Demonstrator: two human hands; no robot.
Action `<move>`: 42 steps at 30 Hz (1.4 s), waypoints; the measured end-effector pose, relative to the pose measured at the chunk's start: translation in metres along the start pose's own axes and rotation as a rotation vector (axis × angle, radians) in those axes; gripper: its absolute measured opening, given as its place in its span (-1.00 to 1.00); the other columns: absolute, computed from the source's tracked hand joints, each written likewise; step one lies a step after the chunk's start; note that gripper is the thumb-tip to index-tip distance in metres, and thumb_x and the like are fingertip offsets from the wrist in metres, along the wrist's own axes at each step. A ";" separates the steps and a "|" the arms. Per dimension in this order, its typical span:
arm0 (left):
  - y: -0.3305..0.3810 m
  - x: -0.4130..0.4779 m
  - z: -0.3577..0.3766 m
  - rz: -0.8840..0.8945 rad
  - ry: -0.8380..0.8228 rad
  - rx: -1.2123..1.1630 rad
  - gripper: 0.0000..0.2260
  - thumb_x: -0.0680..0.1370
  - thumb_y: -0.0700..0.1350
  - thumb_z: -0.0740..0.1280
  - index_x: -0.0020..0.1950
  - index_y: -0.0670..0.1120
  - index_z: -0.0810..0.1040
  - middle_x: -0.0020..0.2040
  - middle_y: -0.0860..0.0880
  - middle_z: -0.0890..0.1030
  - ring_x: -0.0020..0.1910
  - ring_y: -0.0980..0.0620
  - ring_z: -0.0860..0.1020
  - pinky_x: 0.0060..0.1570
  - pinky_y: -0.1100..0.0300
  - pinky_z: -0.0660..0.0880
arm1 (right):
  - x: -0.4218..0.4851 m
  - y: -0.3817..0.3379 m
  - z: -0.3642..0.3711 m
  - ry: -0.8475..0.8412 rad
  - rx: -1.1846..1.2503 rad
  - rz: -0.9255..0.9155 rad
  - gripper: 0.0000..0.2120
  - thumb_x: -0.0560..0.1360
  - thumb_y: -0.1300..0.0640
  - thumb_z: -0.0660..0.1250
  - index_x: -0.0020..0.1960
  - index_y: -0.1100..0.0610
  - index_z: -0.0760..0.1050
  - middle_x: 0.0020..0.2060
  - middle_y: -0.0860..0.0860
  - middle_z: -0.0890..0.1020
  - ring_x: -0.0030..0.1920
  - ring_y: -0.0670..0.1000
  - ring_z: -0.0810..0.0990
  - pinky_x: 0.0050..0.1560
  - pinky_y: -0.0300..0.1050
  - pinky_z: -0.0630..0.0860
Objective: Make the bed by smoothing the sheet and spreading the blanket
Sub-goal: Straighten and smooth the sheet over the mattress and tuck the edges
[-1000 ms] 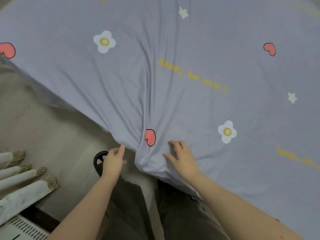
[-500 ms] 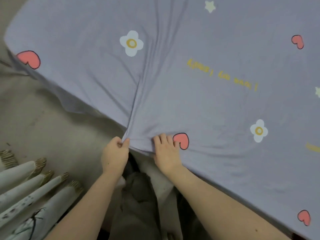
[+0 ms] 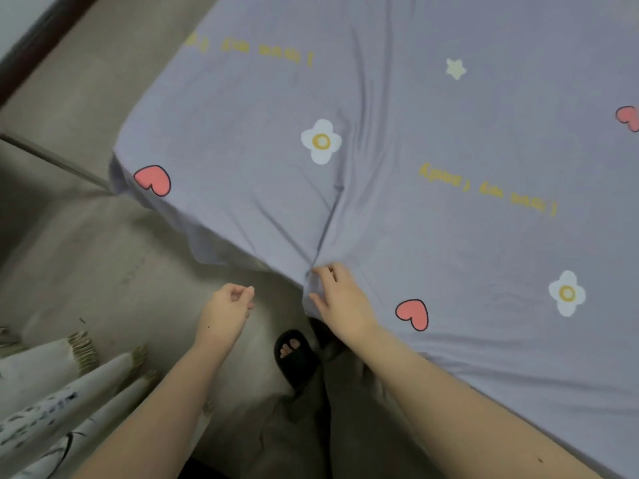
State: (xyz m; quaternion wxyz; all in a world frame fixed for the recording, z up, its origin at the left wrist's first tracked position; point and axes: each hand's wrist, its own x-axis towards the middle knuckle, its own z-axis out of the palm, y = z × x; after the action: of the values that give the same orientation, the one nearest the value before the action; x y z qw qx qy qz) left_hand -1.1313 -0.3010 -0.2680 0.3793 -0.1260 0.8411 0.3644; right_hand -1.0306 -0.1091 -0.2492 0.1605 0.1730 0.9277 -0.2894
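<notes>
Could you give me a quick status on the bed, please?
Right hand pinching sheet edge. Left hand off it, loosely curled. Crease remains. No blanket in view.

My sheet (image 3: 397,209) carries two lines of yellow printed lettering, one toward eleven o'clock (image 3: 250,51) and one toward three o'clock (image 3: 487,193). Both are too blurred for me to read. Nothing else bears writing.

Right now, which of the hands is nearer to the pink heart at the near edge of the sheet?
Right. The right hand rests on the sheet just beside the heart; the left hand hangs off the bed, farther away.
</notes>
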 end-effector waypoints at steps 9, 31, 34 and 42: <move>0.063 0.054 -0.034 0.041 0.082 0.119 -0.79 0.52 0.04 0.37 0.03 -0.06 0.50 -0.12 -0.01 0.60 -0.12 -0.05 0.59 -0.10 0.10 0.47 | 0.095 -0.040 0.001 -0.051 -0.282 0.243 -0.75 0.55 0.13 0.19 0.18 0.19 0.45 0.14 0.12 0.52 0.21 0.13 0.41 0.15 0.02 0.26; 0.140 0.153 -0.117 0.210 0.024 0.890 -0.83 0.61 0.00 0.18 -0.08 -0.06 0.45 -0.18 -0.01 0.50 -0.24 -0.03 0.45 -0.26 0.11 0.36 | 0.150 -0.115 0.009 -0.314 0.213 0.349 -0.74 0.52 -0.14 0.26 0.00 0.05 0.36 -0.02 0.08 0.55 -0.01 0.12 0.53 -0.10 -0.08 0.37; 0.138 0.154 -0.143 0.240 0.052 0.804 -0.84 0.60 -0.04 0.17 -0.15 -0.06 0.40 -0.23 0.01 0.45 -0.30 0.01 0.39 -0.32 0.12 0.28 | 0.150 -0.140 0.018 -0.138 0.081 0.295 -0.57 0.47 -0.20 0.31 0.18 0.05 0.33 0.06 0.03 0.49 -0.01 0.07 0.53 -0.13 -0.11 0.40; 0.122 0.203 -0.237 0.331 -0.023 0.796 -0.84 0.58 -0.04 0.26 -0.18 -0.02 0.39 -0.20 0.04 0.45 -0.32 0.06 0.44 -0.37 0.18 0.29 | 0.194 -0.217 0.034 0.017 -0.240 0.273 -0.49 0.06 -0.04 0.61 -0.05 0.01 0.56 -0.13 -0.04 0.60 -0.17 0.01 0.60 -0.22 -0.09 0.51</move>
State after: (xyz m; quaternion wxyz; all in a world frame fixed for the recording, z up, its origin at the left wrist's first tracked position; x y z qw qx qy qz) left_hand -1.4586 -0.3703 -0.2466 0.3442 0.1708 0.9207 0.0688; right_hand -1.2861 -0.2525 -0.2491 0.2101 0.2791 0.9248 -0.1507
